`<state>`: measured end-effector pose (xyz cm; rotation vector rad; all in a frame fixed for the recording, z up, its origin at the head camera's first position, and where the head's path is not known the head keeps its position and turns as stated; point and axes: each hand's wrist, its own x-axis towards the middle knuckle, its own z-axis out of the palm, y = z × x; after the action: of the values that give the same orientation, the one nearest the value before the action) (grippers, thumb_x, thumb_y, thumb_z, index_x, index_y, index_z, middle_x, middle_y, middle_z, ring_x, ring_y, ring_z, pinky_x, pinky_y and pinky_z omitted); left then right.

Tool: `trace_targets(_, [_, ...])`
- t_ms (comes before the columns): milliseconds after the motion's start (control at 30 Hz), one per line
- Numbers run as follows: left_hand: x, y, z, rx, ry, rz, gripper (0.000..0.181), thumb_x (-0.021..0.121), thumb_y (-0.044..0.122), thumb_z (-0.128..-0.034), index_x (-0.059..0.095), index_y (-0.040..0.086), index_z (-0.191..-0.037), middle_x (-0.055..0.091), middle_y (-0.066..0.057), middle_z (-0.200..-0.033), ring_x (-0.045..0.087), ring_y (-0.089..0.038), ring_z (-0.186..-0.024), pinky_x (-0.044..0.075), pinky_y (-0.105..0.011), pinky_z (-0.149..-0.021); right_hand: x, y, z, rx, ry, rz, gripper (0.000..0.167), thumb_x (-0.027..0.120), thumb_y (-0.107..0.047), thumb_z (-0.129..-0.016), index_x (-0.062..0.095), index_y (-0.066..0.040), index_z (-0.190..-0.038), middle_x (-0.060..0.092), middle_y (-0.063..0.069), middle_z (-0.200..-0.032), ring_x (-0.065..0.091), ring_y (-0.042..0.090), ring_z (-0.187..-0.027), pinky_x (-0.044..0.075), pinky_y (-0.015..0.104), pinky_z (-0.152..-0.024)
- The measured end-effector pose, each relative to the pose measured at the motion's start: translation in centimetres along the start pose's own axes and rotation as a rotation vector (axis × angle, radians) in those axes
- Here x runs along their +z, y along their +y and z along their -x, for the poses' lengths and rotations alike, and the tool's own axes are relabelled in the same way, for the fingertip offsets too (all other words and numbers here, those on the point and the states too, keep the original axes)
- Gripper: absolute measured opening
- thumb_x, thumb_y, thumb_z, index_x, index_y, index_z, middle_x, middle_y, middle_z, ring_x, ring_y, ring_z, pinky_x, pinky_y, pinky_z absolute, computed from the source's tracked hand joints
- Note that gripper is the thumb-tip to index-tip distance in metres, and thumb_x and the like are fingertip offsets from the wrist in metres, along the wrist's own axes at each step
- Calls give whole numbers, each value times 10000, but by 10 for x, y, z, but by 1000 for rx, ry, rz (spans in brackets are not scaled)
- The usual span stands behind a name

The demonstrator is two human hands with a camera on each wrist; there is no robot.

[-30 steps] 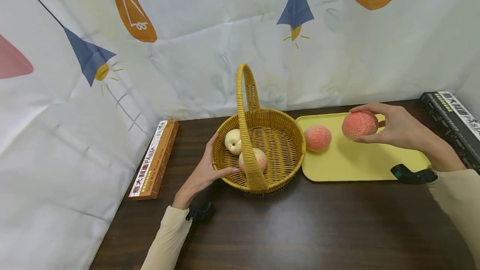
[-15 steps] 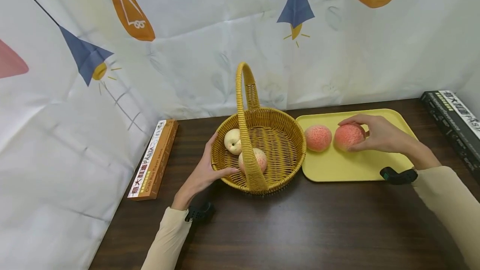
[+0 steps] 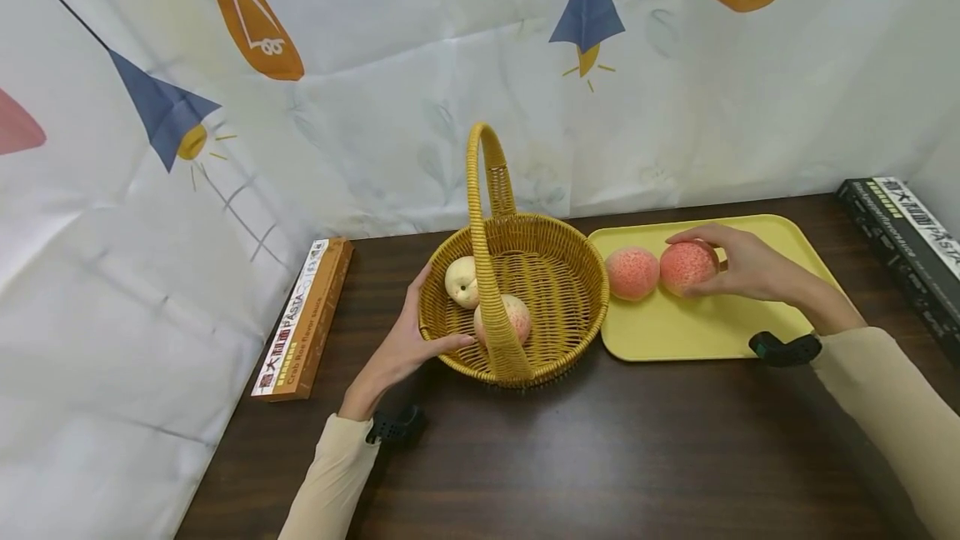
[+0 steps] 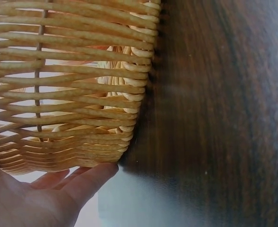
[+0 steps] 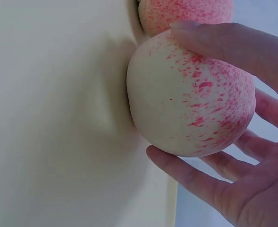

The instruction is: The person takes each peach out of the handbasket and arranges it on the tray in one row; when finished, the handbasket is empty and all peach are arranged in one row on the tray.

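In the head view, my left hand (image 3: 405,338) holds the left side of a yellow wicker basket (image 3: 558,236) with a tall handle. The left wrist view shows fingers (image 4: 89,182) against the outside of the woven wall (image 4: 77,99). A pale peach (image 3: 461,282) and a pink-flecked peach (image 3: 517,315) lie inside, the second partly behind the handle. My right hand (image 3: 757,269) grips a pink peach (image 3: 686,267) on the yellow tray (image 3: 735,327), thumb and fingers around it; its pale, red-speckled side (image 5: 176,99) faces the right wrist camera. Beside it sits another pink peach (image 3: 632,273).
An orange-brown pasta box (image 3: 307,319) lies on the dark wooden table (image 3: 570,457) to the left. At the far right lies a black pasta box (image 3: 900,248). A white patterned cloth (image 3: 360,148) hangs behind the table.
My right hand has lowered the held peach onto the tray and moved it left, beside the other pink peach. My left hand stays on the basket.
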<state>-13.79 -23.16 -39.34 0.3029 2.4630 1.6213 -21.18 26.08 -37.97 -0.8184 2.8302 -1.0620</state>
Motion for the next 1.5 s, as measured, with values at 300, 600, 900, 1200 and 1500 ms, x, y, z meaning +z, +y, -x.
trace_targets(300, [-1,1,3,-2,0,2,1235,894,327,-856,-22,299,-1683,152,-110,-1701,415,-347,-1449,400,-547,-1122,-4,0,1,22,-2,-65,664,967,-82,-733,666,-33,-1323,626,161,-1319,552,28,-1016,571,238,-753])
trace_targets(600, [-3,1,3,0,2,-16,1244,889,348,-858,-36,273,-1686,136,-116,-1707,400,-346,-1459,384,-546,-1135,-5,-4,-3,41,-11,-55,690,958,-90,-751,641,5,-1357,586,205,-1349,562,277,-1073,558,205,-765])
trace_targets(900, [-2,1,3,-7,10,-15,1254,898,351,-849,-30,267,-1688,133,-115,-1709,408,-343,-1455,386,-545,-1132,-4,-5,-2,65,-4,-45,691,962,-129,-755,648,9,-1355,580,227,-1349,566,322,-1096,541,175,-765])
trace_targets(1200, [-2,1,2,-14,4,-16,1267,900,337,-849,-46,253,-1688,111,-116,-1717,376,-349,-1481,364,-553,-1150,-3,-5,-4,38,12,-59,691,941,-65,-767,629,25,-1377,545,240,-1345,588,434,-1155,582,466,-911])
trace_targets(1500, [-2,-2,-1,2,-14,1,1251,883,341,-867,-61,271,-1684,74,-117,-1729,302,-350,-1527,336,-572,-1172,-15,-63,-17,-155,127,-61,703,938,-15,-735,656,-64,-1376,502,182,-1458,424,396,-1369,362,590,-1069])
